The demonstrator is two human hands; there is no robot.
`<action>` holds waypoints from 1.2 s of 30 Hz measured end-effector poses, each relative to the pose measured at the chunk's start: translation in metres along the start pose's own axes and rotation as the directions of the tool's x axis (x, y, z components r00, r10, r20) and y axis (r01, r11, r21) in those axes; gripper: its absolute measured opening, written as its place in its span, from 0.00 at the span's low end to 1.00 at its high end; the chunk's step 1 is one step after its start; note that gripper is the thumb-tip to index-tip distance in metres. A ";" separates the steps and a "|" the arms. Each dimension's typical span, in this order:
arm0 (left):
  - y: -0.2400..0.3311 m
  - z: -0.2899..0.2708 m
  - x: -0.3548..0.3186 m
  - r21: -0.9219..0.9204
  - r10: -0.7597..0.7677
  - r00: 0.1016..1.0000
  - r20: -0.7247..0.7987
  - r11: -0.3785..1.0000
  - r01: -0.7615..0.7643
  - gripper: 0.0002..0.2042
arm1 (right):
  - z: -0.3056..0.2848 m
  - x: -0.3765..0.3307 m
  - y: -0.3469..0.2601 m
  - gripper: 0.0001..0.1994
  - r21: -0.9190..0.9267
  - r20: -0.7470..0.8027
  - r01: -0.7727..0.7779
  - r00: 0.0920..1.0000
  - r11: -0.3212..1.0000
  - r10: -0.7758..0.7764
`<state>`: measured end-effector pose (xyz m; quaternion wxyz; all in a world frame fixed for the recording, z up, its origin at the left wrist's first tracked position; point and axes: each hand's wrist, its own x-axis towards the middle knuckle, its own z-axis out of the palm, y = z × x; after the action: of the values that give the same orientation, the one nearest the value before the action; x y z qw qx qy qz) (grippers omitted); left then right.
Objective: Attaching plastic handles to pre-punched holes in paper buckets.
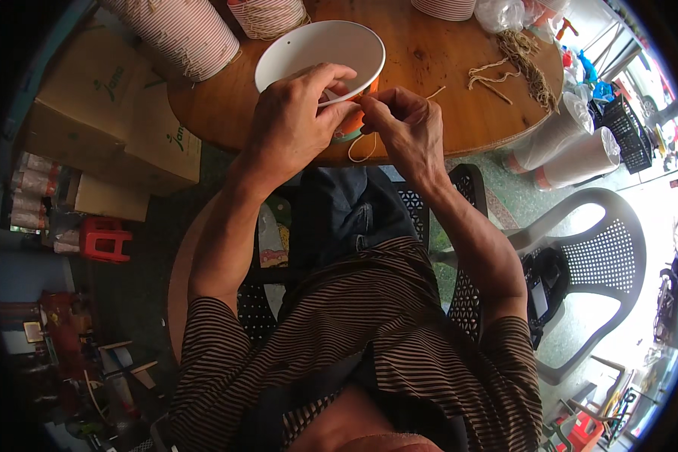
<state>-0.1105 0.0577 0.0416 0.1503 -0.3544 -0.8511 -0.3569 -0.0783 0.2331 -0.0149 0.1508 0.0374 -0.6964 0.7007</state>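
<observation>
A large paper tub point(309, 54), white inside and orange outside, stands tilted near the front edge of the round wooden table point(448, 98). A small dark hole shows in its far left wall. My left hand point(294, 113) is closed on the near rim, with fingers inside the tub and the thumb outside. Just right of that thumb, my right hand point(407, 124) pinches a thin tan string point(364, 160) against the rim. A loop of the string hangs below the fingers, and a loose end sticks out behind the right hand. The fingertips partly hide the string at the rim.
Stacked striped tubs point(184, 41) with strings on them lie at the far left, beside another strung stack point(267, 16). A bundle of loose strings point(527, 68) lies at the table's right. Cartons point(90, 98), wrapped tub stacks point(580, 162) and a plastic chair point(603, 260) stand around.
</observation>
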 end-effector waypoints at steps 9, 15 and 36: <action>-0.003 -0.013 0.012 0.002 0.045 0.995 0.089 0.999 -0.045 0.11 | -0.002 0.005 -0.003 0.14 -0.079 0.048 -0.022 0.999 0.997 0.026; -0.021 -0.018 0.032 -0.042 0.006 0.958 0.285 0.999 0.006 0.11 | -0.004 0.007 -0.008 0.14 -0.108 0.084 -0.044 0.995 0.993 0.054; -0.050 -0.045 0.038 -0.050 0.005 1.000 -0.026 0.999 -0.007 0.08 | -0.002 0.006 -0.001 0.23 0.062 0.145 -0.025 0.989 0.998 0.016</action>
<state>-0.1727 0.0194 0.0676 0.1533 -0.3560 -0.8389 -0.3820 -0.0837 0.2365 -0.0123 0.0914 0.0858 -0.6831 0.7195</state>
